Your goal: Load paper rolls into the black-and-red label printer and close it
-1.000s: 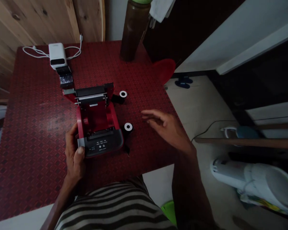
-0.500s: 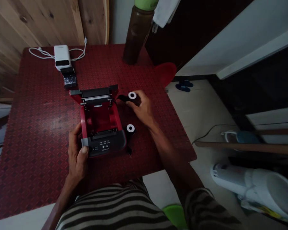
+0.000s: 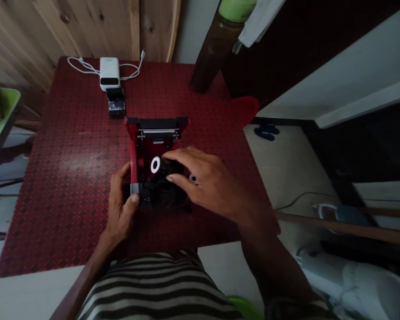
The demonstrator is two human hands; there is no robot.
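Observation:
A small red printer with its lid open sits near the front of the red table. My left hand grips its front left corner, thumb on the grey panel. My right hand is over the open bay, fingers closed on a black roll with a white core, held inside the bay. A second roll lies on the table just right of the printer, mostly hidden by my right hand.
A white power bank with a white cable and a small black device lie at the back of the table. A tall dark bottle with a green lid stands at the back right. A green surface is at the left.
My right hand picked up the far roll from the table and carried it left into the printer's open bay. My left hand stayed on the printer. The view shifted.

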